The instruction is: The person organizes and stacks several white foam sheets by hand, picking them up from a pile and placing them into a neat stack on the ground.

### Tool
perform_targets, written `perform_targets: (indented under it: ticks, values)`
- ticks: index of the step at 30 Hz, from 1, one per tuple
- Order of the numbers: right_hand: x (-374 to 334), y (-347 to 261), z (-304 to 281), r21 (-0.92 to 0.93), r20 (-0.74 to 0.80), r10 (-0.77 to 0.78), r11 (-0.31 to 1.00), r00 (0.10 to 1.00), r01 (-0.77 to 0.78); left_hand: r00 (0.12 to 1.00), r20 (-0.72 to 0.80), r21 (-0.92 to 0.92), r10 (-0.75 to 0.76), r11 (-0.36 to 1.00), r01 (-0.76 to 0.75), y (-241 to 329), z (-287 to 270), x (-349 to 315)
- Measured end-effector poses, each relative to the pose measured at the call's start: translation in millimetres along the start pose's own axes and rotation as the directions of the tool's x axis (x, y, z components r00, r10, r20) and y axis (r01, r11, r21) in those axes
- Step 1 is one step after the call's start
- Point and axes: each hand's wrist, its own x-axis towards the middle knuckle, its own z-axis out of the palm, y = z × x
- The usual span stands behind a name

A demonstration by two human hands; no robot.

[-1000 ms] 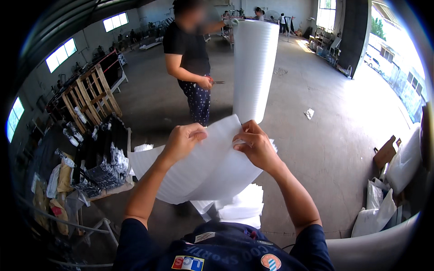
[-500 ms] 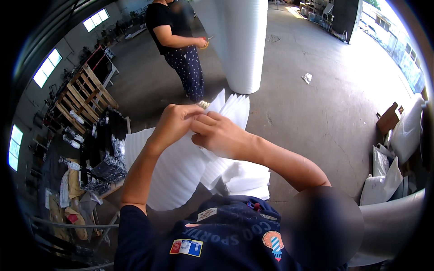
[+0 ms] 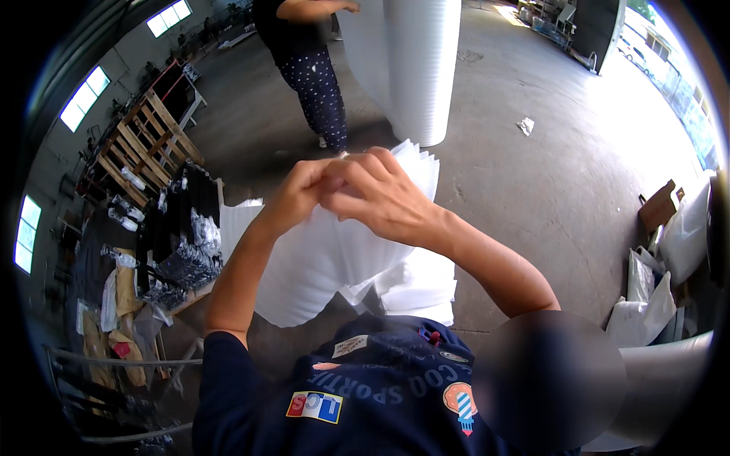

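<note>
In front of my chest my left hand (image 3: 298,191) and my right hand (image 3: 384,196) meet, fingers closed on the upper edge of white foam sheets (image 3: 300,277). The fingertips overlap, so the exact pinch is hidden. A wide sheet hangs below my left hand. Layered sheet ends fan upward beyond my right hand. Under my right forearm lies a stack of folded white foam (image 3: 418,292).
A tall white foam roll (image 3: 422,72) stands ahead, with a person in patterned trousers (image 3: 313,95) beside it. At left are a wooden pallet (image 3: 144,144) and wrapped black parts (image 3: 179,266). White sacks (image 3: 642,304) lie at right.
My hands have moved slightly, with the right fingers raised and spread across the left. The other person's arm has risen toward the foam roll's loose sheet; the scissors seen earlier are out of sight.
</note>
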Motion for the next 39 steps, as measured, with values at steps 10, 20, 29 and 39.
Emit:
perform_targets:
  ticks: [10,20,29,39]
  values:
    - [-5,6,13,-0.160,0.164,0.434,0.898,0.886,-0.410,0.986,-0.164,0.197,0.023,0.980,0.010,-13,19,13]
    - [-9,13,13,0.039,0.163,0.439,0.892,0.884,-0.451,0.912,-0.098,0.889,0.399,0.447,-0.100,-17,13,9]
    - [-14,17,19,-0.014,-0.055,0.215,0.976,0.975,-0.216,0.944,-0.327,0.532,0.044,0.834,0.146,-7,17,11]
    - [-15,27,13,-0.158,-0.146,0.154,0.971,0.977,-0.177,0.953,-0.281,0.526,0.113,0.849,0.054,-23,9,12]
